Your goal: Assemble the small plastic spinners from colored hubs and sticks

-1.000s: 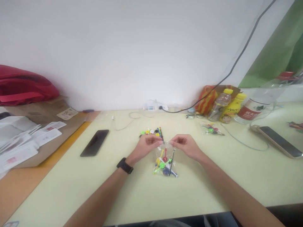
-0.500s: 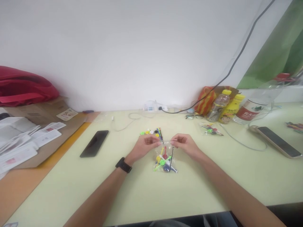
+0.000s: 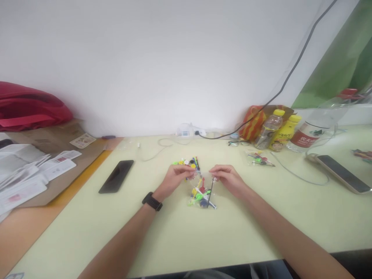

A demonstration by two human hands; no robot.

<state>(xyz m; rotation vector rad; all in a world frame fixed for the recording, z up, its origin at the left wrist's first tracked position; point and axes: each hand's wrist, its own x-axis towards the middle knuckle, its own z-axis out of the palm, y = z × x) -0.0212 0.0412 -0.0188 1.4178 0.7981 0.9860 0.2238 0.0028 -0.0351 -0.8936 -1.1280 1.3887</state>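
A clear plastic bag (image 3: 193,190) hangs between my hands over the table. Several small coloured plastic pieces lie in it, among them a green piece (image 3: 199,196), a red one (image 3: 202,189) and a dark stick (image 3: 210,192). My left hand (image 3: 176,178), with a black watch on its wrist, pinches the bag's upper left corner. The upper right corner is pinched by my right hand (image 3: 227,178). Just beyond my left fingers, a pile of loose round pieces and sticks (image 3: 197,162) rests on the table, partly hidden by that hand.
A black phone (image 3: 116,176) lies to the left, papers (image 3: 58,166) and cardboard farther left. On the right are another bag of coloured pieces (image 3: 259,159), bottles (image 3: 281,133), a cable and a second phone (image 3: 343,174). Glasses (image 3: 238,143) lie near the wall.
The bag's top edge, pulled straight before, looks looser and less taut now. The bag has risen very slightly; both hands keep nearly the same place.
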